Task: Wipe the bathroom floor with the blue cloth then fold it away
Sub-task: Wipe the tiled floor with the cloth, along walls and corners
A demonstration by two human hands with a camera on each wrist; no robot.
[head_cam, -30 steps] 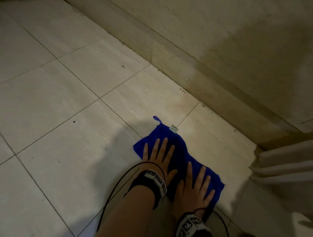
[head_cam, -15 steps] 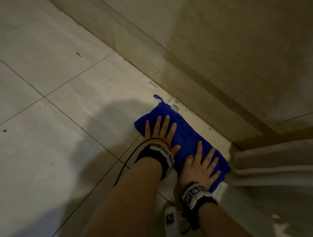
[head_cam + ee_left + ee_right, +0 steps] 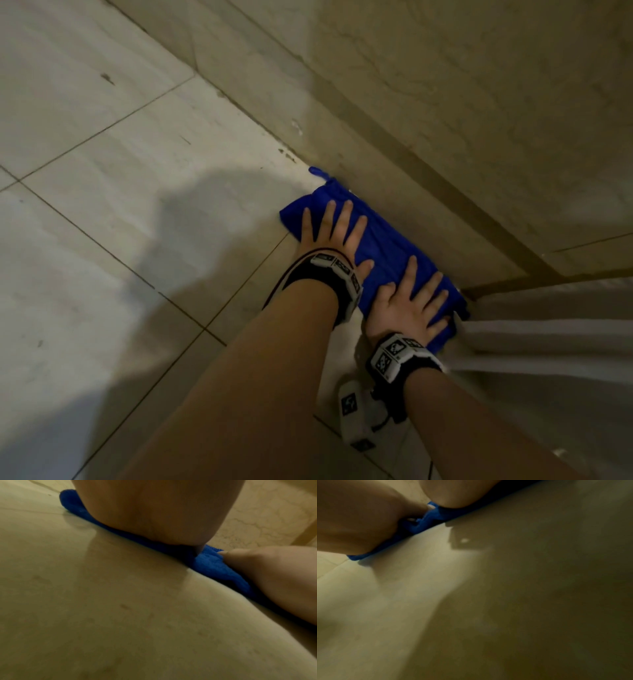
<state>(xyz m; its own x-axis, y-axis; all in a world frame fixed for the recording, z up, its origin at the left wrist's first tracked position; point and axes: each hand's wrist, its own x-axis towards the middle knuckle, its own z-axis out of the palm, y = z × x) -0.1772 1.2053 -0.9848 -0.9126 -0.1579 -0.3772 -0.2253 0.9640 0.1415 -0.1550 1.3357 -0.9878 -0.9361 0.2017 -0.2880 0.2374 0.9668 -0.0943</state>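
Note:
The blue cloth (image 3: 387,246) lies as a long folded strip on the pale tiled floor (image 3: 144,178), its far edge right against the base of the wall. My left hand (image 3: 334,233) presses flat on its left half with fingers spread. My right hand (image 3: 409,301) presses flat on its right half, also spread. The left wrist view shows the cloth (image 3: 217,566) squashed under my left hand (image 3: 154,511). In the right wrist view the cloth (image 3: 429,520) is a thin blue band under my right hand (image 3: 457,492). A small hanging loop sticks out at the cloth's far left corner.
A beige marble wall (image 3: 445,102) with a skirting strip runs diagonally just behind the cloth. A white curtain or towel (image 3: 548,335) hangs at the right, touching the cloth's right end. Open floor tiles stretch to the left, partly in my shadow.
Both hands have pushed the cloth forward across the tiles until it reached the wall's base. Their flat, spread pose on it has stayed the same.

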